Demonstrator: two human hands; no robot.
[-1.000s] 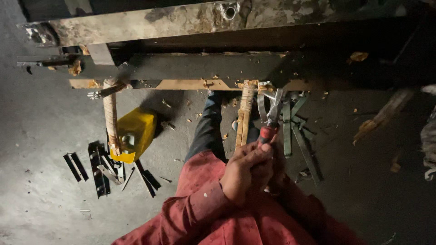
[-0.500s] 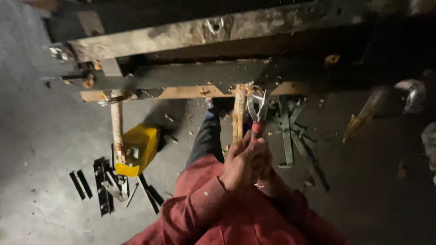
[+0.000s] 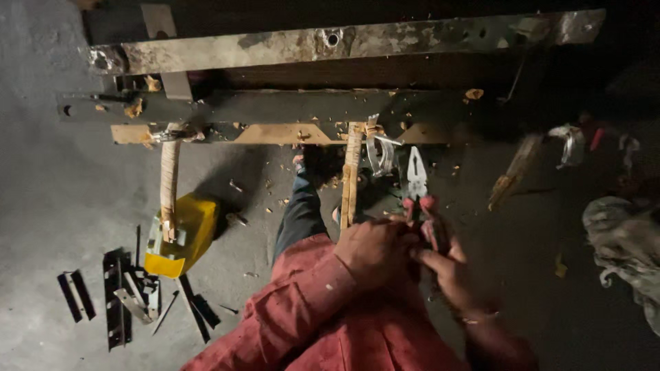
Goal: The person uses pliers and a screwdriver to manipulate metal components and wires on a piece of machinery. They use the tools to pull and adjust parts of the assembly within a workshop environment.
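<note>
Red-handled pliers (image 3: 416, 184) point up at the metal clip (image 3: 379, 152) on the wooden frame (image 3: 289, 134), handles running down into the right hand (image 3: 450, 271), whose fingers wrap them; left hand (image 3: 375, 251) is clenched just beside, over the upright wooden strip (image 3: 351, 175); yellow box (image 3: 180, 235) sits well left on the floor

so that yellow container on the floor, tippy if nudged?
Probably yes: the yellow container lies tilted on the concrete floor with a wooden leg resting on it. It looks like thin plastic, so likely light and apt to slide.
</note>
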